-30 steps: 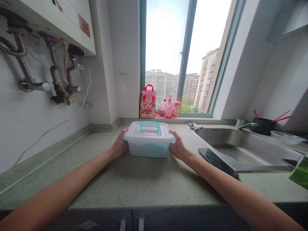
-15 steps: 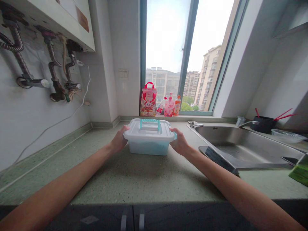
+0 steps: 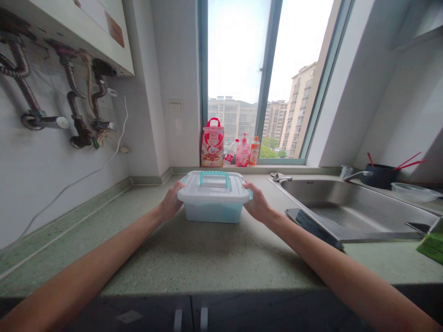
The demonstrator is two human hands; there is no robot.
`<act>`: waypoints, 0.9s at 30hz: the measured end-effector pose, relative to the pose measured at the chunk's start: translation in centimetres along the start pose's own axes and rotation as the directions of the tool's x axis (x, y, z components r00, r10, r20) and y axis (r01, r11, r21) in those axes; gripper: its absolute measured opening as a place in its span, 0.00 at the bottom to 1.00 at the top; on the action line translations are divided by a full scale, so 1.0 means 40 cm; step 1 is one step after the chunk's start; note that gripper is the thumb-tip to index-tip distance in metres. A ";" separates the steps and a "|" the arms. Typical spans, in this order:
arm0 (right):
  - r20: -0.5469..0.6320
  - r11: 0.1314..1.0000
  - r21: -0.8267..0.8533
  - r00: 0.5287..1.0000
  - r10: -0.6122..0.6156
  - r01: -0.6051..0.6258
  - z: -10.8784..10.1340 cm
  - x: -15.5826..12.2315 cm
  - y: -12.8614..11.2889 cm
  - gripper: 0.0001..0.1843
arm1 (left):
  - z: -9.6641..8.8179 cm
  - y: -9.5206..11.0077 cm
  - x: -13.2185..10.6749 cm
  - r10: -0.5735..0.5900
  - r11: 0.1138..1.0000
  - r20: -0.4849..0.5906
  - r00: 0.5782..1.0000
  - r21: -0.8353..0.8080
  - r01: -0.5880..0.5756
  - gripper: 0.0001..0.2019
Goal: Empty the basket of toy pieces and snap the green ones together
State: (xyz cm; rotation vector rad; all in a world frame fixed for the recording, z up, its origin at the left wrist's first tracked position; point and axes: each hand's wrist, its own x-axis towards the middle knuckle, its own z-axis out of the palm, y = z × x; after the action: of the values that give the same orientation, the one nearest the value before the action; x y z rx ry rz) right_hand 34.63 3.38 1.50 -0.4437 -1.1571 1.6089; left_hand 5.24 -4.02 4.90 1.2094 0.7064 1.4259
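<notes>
Left hand (image 3: 170,201) at nine o'clock and right hand (image 3: 256,203) at three are clamping a white-lidded, pale-blue, rectangular plastic box (image 3: 212,212), likely stiff, light, steadiest by its ends.

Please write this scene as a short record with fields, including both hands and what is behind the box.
Left hand: gripping the left end of the box
Right hand: gripping the right end
Box: translucent, lid on, teal handle on top; contents unclear
Surface: speckled counter; contact with box uncertain
Behind: pink pack, pink pump bottle, orange-capped bottle by the window
Right side: metal sink
</notes>
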 end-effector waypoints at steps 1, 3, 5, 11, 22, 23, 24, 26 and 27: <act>-0.006 1.000 0.006 1.000 0.000 0.000 -0.001 0.001 0.000 0.14 | 0.002 0.002 -0.001 0.006 1.000 -0.006 1.000 0.014 -0.006 0.10; -0.013 1.000 0.004 1.000 0.001 -0.001 -0.002 0.002 0.000 0.15 | 0.004 0.005 -0.002 0.020 0.999 -0.025 0.999 0.039 -0.020 0.11; -0.008 1.000 -0.015 1.000 -0.002 0.002 -0.001 0.001 -0.001 0.15 | 0.004 0.005 -0.001 0.027 0.999 -0.028 0.999 0.044 -0.026 0.14; -0.020 1.000 0.025 1.000 -0.009 0.010 0.009 -0.007 -0.010 0.15 | -0.014 -0.003 0.005 0.008 0.999 -0.089 0.996 0.038 -0.005 0.28; -0.201 1.000 -0.005 0.979 -0.021 0.021 0.045 -0.021 -0.020 0.41 | -0.018 0.003 0.001 0.046 0.994 -0.148 0.988 0.101 -0.031 0.43; -0.208 0.999 -0.027 0.978 -0.027 0.022 0.048 -0.022 -0.020 0.43 | -0.017 0.004 0.000 0.054 0.994 -0.145 0.988 0.103 -0.039 0.42; -0.221 0.999 -0.042 0.975 -0.031 0.022 0.051 -0.024 -0.021 0.45 | -0.017 0.004 -0.001 0.060 0.993 -0.142 0.988 0.107 -0.045 0.41; -0.245 0.999 -0.047 0.969 -0.030 0.019 0.060 -0.030 -0.024 0.49 | -0.017 0.005 -0.003 0.061 0.992 -0.133 0.989 0.119 -0.045 0.39; -0.250 0.999 -0.043 0.968 -0.029 0.019 0.065 -0.033 -0.026 0.50 | -0.017 0.005 -0.004 0.060 0.991 -0.126 0.990 0.128 -0.043 0.39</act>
State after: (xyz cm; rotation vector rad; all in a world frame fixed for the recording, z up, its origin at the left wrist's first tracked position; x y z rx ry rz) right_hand 33.71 0.99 3.23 -0.6379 -0.9994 1.4625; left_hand 4.51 -4.11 4.84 1.2471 0.8699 1.5323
